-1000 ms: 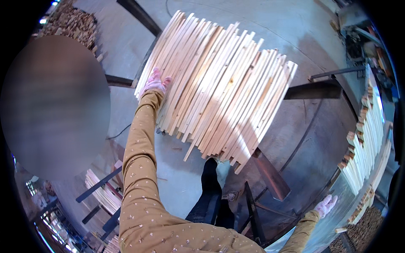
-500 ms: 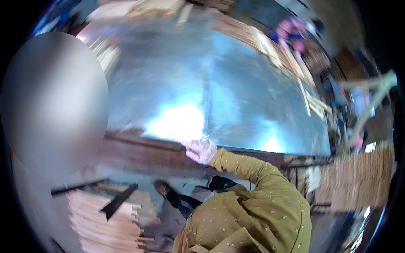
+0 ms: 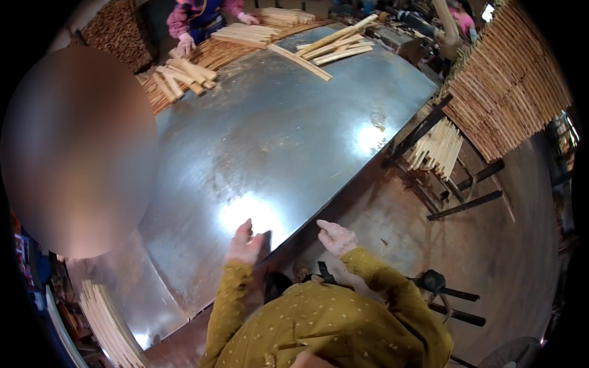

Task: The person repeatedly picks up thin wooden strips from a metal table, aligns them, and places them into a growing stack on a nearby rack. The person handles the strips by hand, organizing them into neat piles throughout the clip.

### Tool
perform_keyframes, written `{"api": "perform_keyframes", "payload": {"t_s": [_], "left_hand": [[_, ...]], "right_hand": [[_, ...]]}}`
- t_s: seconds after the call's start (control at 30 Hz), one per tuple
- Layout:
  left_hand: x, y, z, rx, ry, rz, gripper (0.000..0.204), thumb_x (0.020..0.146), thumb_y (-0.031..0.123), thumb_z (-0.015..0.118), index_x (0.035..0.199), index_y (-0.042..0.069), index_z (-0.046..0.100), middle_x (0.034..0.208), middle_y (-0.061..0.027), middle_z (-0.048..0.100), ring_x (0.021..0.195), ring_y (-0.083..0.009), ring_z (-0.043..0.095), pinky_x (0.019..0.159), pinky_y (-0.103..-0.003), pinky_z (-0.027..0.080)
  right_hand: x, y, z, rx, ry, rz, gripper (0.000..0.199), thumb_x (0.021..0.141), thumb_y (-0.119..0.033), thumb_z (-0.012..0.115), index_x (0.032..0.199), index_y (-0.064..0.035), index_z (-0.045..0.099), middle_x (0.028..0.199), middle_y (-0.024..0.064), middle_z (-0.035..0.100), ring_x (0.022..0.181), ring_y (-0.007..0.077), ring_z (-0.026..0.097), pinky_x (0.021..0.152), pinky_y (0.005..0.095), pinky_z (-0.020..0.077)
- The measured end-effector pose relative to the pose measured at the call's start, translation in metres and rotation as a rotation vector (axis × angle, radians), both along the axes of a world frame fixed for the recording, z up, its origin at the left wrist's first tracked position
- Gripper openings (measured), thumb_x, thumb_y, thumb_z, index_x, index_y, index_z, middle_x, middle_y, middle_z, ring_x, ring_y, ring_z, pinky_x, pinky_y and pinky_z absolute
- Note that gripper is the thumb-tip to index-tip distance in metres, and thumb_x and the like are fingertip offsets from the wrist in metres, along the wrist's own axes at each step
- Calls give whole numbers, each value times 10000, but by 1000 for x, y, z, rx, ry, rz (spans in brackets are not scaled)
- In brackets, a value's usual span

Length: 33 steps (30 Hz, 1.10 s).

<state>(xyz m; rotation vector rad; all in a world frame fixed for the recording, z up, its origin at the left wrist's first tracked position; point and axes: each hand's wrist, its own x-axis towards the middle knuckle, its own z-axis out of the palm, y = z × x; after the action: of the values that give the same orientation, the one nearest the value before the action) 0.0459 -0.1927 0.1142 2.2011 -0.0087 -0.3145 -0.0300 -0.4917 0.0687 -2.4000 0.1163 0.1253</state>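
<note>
Both hands empty: my left hand (image 3: 245, 242) rests fingers-spread on the near edge of the sheet-metal tabletop (image 3: 276, 141); right hand (image 3: 336, 236) hovers open just off it. Wooden slats (image 3: 307, 52) piled at far end, beside a co-worker's gloved hand (image 3: 184, 44).

Shiny metal table (image 3: 276, 141), flat, broad, both hands at its near edge

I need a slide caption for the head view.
Both bare hands, left and right, empty at the metal table edge.

Mustard, pale-dotted sleeves (image 3: 228, 306), grey shiny metal table (image 3: 270, 141), pale, probably wooden slats (image 3: 307, 61)
</note>
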Motion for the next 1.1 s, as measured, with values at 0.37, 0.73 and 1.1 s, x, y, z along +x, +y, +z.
{"api": "perform_keyframes", "payload": {"t_s": [0.37, 0.73, 1.1], "left_hand": [[163, -243, -93, 699, -297, -521, 820, 869, 516, 565, 1474, 16, 329, 1544, -209, 309, 1457, -383, 215, 1205, -524, 75], [459, -452, -65, 253, -253, -279, 677, 852, 328, 702, 1415, 51, 448, 1371, -172, 535, 1249, -360, 508, 1083, -456, 399], [763, -674, -27, 777, -143, -322, 1005, 795, 563, 720, 1540, 124, 207, 1597, -156, 237, 1474, -322, 240, 1188, -425, 245]], "right_hand": [[82, -171, 16, 113, 324, -194, 498, 966, -386, 504, 1397, -136, 501, 1313, 152, 589, 1198, 320, 570, 1011, 416, 453], [261, -341, -20, 225, 48, -356, 356, 924, -170, 645, 1269, -82, 629, 1110, 135, 695, 1002, 275, 681, 872, 344, 535], [521, -563, -75, 346, -102, -335, 274, 901, -202, 620, 1167, -140, 601, 939, 88, 650, 853, 293, 641, 701, 419, 502]]}}
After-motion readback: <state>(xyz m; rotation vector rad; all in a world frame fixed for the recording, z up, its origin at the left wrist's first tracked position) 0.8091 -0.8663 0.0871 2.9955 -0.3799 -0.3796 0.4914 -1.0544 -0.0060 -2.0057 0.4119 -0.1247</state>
